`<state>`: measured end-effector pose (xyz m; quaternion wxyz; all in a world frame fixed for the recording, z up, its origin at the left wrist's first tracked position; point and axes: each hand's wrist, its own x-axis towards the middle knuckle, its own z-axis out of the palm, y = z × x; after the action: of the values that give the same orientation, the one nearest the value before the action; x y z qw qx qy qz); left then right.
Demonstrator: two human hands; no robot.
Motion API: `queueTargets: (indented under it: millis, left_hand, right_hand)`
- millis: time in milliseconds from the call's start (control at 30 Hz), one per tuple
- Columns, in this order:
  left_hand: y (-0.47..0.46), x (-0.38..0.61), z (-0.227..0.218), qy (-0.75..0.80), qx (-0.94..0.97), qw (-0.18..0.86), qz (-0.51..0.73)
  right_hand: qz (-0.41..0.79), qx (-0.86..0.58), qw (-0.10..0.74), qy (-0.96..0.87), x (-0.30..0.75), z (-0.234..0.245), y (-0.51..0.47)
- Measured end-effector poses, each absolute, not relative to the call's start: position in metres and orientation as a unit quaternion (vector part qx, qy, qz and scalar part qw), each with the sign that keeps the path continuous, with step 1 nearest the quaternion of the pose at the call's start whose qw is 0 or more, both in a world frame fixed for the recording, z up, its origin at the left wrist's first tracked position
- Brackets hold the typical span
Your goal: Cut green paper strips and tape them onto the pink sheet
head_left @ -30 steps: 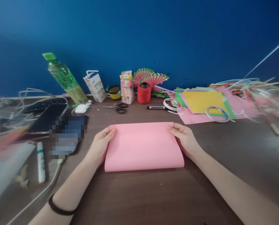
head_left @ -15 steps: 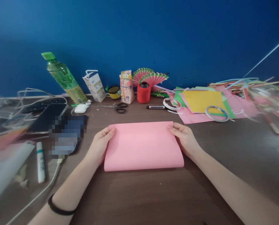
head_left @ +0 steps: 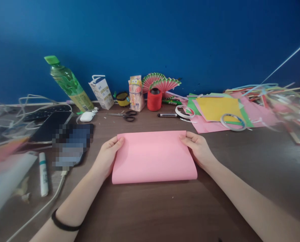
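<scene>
A sheet of pink paper (head_left: 153, 158) is bent over on itself, with a rounded bend along the side nearest me and its far edges brought together. My left hand (head_left: 112, 149) pinches the far left corner, thumb on top and fingers beneath. At the far right corner, my right hand (head_left: 196, 146) grips the paper the same way. The fingertips under the sheet are hidden. Beyond the paper lie a pair of scissors (head_left: 128, 116) with black handles and a dark pen (head_left: 167, 115).
Along the blue wall stand a green bottle (head_left: 69, 84), a drink carton (head_left: 102, 92), a red thread spool (head_left: 154, 101) and a folded paper fan (head_left: 162, 84). Coloured sheets (head_left: 218, 109) and tape rolls (head_left: 233, 122) lie right. A phone (head_left: 74, 144) and marker (head_left: 43, 174) are left.
</scene>
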<state>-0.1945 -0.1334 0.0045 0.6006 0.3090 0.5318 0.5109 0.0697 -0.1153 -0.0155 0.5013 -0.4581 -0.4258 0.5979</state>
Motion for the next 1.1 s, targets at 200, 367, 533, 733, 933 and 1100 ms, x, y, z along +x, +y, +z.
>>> queueTargets:
  millis: [200, 367, 533, 733, 933, 1100]
  left_hand:
    - [-0.1332, -0.1943, 0.0042, 0.527, 0.312, 0.607, 0.506]
    - [-0.1331, -0.1941, 0.0051, 0.530, 0.316, 0.605, 0.503]
    - [-0.1337, -0.1944, 0.0050, 0.518, 0.311, 0.616, 0.506]
    - [-0.1328, -0.1953, 0.0041, 0.520, 0.303, 0.618, 0.506]
    - [-0.1336, -0.1942, 0.0071, 0.544, 0.317, 0.602, 0.492]
    - [-0.1346, -0.1939, 0.0064, 0.629, 0.473, 0.442, 0.430]
  right_hand:
    - [0.580, -0.475, 0.497, -0.437, 0.0700, -0.0173, -0.1151]
    - [0.566, -0.494, 0.490, -0.443, 0.0697, -0.0174, -0.1150]
    - [0.568, -0.493, 0.493, -0.438, 0.0687, -0.0159, -0.1146]
    - [0.567, -0.489, 0.488, -0.448, 0.0687, -0.0166, -0.1145]
    - [0.319, -0.565, 0.420, -0.635, 0.0714, -0.0142, -0.1167]
    - [0.175, -0.570, 0.357, -0.720, 0.0748, -0.0096, -0.1159]
